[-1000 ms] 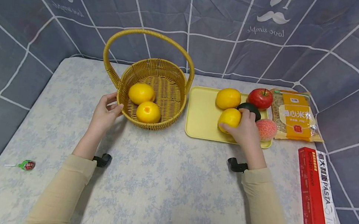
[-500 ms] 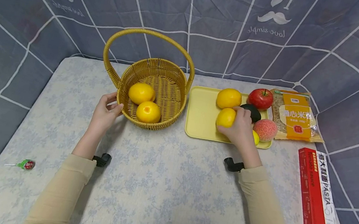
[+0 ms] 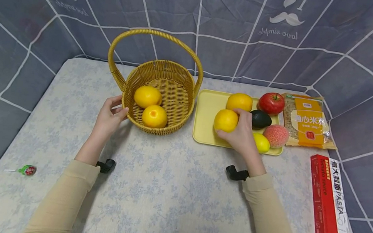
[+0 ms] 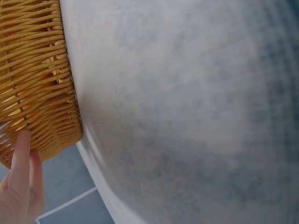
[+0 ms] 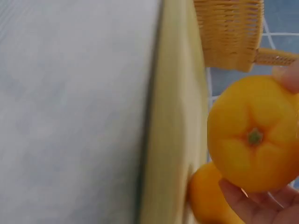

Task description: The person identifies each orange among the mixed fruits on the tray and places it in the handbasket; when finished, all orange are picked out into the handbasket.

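Round wicker basket [image 3: 166, 69], left hand [image 3: 110, 114] touching, fingers extended; smooth orange [image 3: 226, 120], right hand [image 3: 241, 134], fingers curled round it; "PASTA" carton [image 3: 332, 212].

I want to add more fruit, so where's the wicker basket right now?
In the head view, the wicker basket stands left of centre on the table, just left of the yellow tray, with the left hand touching its left side.

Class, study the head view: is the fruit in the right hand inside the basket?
No, the right hand holds the yellow fruit over the tray, to the right of the basket.
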`<action>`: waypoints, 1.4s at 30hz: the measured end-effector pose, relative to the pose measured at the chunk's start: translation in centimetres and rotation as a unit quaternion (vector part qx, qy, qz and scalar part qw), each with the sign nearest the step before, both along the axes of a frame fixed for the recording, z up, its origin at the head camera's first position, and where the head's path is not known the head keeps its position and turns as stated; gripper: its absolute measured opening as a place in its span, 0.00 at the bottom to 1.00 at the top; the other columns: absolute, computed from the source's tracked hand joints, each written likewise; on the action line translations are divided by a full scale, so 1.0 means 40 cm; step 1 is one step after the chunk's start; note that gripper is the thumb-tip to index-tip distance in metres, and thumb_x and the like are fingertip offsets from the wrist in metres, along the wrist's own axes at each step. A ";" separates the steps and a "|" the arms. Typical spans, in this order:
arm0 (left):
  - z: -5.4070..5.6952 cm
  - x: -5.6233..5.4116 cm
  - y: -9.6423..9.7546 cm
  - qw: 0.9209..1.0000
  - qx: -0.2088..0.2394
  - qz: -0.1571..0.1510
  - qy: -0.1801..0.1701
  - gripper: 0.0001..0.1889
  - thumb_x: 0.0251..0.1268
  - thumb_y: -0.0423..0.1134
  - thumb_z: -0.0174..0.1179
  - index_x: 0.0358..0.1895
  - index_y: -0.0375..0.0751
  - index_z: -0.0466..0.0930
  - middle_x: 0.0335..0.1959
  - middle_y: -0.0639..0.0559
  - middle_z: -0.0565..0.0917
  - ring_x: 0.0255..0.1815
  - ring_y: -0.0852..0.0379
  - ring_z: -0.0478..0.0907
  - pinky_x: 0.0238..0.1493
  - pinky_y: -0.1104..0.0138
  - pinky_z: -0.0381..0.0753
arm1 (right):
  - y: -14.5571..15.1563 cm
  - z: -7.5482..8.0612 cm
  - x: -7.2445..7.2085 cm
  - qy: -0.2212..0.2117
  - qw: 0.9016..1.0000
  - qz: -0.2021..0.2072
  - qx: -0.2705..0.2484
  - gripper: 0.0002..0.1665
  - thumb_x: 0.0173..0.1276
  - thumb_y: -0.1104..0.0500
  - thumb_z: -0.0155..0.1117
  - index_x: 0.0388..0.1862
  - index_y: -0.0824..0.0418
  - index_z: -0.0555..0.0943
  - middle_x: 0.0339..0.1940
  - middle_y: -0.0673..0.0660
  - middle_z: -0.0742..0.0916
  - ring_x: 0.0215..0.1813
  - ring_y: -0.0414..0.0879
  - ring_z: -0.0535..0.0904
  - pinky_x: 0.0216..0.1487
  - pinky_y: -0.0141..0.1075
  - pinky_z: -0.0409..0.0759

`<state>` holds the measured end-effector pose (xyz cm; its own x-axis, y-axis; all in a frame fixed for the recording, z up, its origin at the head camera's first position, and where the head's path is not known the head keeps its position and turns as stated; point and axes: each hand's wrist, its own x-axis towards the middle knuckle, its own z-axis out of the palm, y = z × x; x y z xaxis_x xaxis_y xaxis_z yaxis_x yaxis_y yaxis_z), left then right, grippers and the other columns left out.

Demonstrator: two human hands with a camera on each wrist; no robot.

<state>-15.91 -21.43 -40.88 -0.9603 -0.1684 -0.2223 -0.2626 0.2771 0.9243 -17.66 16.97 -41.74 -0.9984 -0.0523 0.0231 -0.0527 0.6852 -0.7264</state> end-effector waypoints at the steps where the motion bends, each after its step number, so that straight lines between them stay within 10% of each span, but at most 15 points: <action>1: 0.000 0.000 0.000 1.000 0.000 0.001 0.001 0.30 0.77 0.36 0.50 0.77 0.43 0.51 0.75 0.42 0.59 0.71 0.46 0.66 0.66 0.57 0.79 | -0.005 0.006 0.001 0.001 1.000 0.005 -0.008 0.52 0.49 0.55 0.78 0.68 0.67 0.61 0.64 0.69 0.65 0.64 0.61 0.63 0.68 0.56 0.68; 14: 0.003 0.000 0.000 1.000 0.004 -0.006 0.000 0.31 0.78 0.37 0.49 0.78 0.42 0.49 0.76 0.42 0.58 0.72 0.46 0.66 0.68 0.56 0.77 | -0.120 0.098 -0.004 0.014 0.991 0.063 -0.119 0.52 0.48 0.55 0.79 0.70 0.61 0.63 0.66 0.63 0.67 0.66 0.56 0.66 0.65 0.50 0.75; 26: -0.001 0.000 0.000 1.000 0.004 -0.002 -0.001 0.31 0.78 0.37 0.49 0.78 0.44 0.49 0.76 0.42 0.57 0.73 0.46 0.65 0.68 0.55 0.77 | -0.218 0.095 -0.030 -0.004 0.976 0.096 -0.195 0.52 0.50 0.57 0.78 0.72 0.58 0.62 0.70 0.58 0.67 0.67 0.52 0.65 0.65 0.47 0.76; 42: -0.002 -0.002 -0.003 1.000 -0.001 -0.006 -0.001 0.31 0.78 0.37 0.49 0.78 0.43 0.49 0.76 0.42 0.58 0.72 0.46 0.65 0.67 0.55 0.77 | -0.326 0.038 -0.075 0.051 0.987 0.117 -0.096 0.50 0.53 0.54 0.76 0.73 0.59 0.62 0.69 0.59 0.69 0.64 0.52 0.71 0.65 0.48 0.76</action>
<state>-15.99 -21.54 -40.96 -0.9616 -0.1575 -0.2247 -0.2619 0.2823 0.9229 -20.67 3.94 -40.24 -0.9513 -0.2667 0.1545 -0.2728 0.4953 -0.8248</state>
